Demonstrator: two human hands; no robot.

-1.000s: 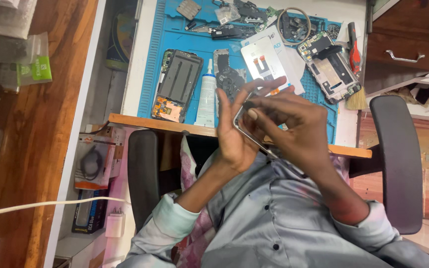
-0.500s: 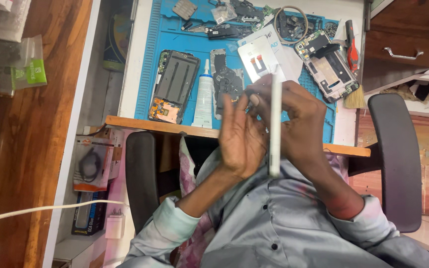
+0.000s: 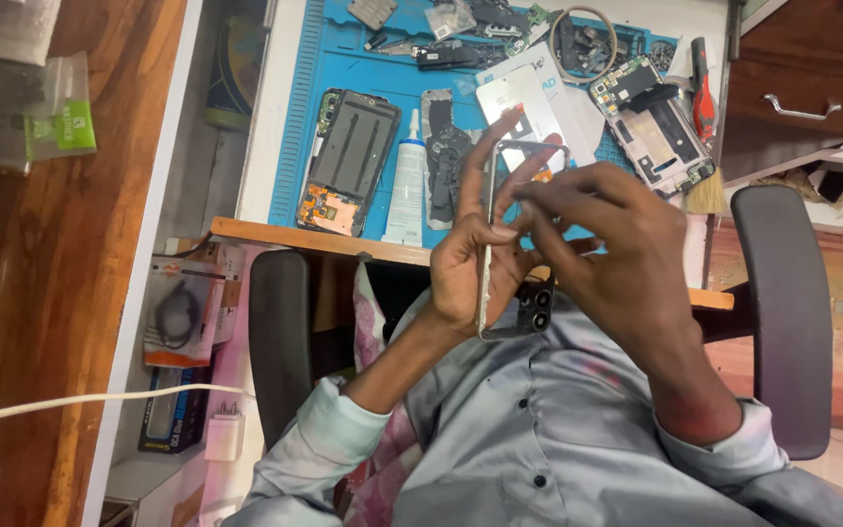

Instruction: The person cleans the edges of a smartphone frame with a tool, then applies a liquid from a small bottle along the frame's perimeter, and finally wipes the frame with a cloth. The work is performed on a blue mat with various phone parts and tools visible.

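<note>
A blue work mat (image 3: pixel 343 68) covers the white worktop (image 3: pixel 265 146), edged in wood, with a wooden floor to the left and a dark chair (image 3: pixel 782 312) behind the person. On the mat lie an opened phone body (image 3: pixel 348 161), a white glue tube (image 3: pixel 408 185), another stripped phone (image 3: pixel 651 122) and loose parts. Above the lap, both hands grip a phone frame (image 3: pixel 504 293) held upright, camera rings at its lower end. The left hand (image 3: pixel 465 268) clasps its left edge, fingers (image 3: pixel 488 161) stretched up along it; the right hand (image 3: pixel 607 239) pinches its upper part.
</note>
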